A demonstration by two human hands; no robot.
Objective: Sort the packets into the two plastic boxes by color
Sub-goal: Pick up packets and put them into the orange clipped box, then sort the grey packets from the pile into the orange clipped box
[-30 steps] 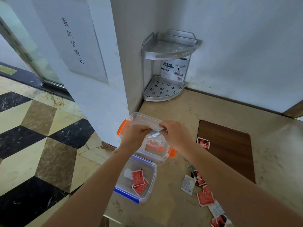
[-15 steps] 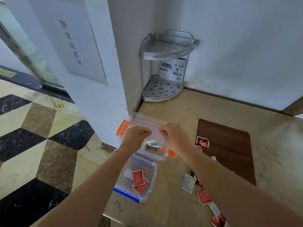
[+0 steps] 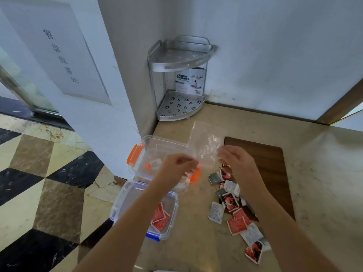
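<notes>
My left hand (image 3: 176, 168) and my right hand (image 3: 236, 161) each pinch an edge of a clear plastic bag (image 3: 206, 143), which stands up empty above the counter. Under the left hand is the orange-latched clear box (image 3: 137, 154), with a white packet (image 3: 156, 163) inside. Nearer me is the blue-latched clear box (image 3: 125, 199), holding red packets (image 3: 160, 216). A loose pile of red, white and grey packets (image 3: 229, 201) lies on the counter below my right forearm, partly hidden by it.
A metal two-tier corner rack (image 3: 180, 107) stands at the back corner by the wall. A dark wooden board (image 3: 275, 169) is set in the beige counter (image 3: 324, 183). The counter's left edge drops to a tiled floor (image 3: 39, 183).
The bag has gone from hanging over the orange-latched box to standing upright and empty. Many more packets now lie on the counter at the right. My hands have moved apart.
</notes>
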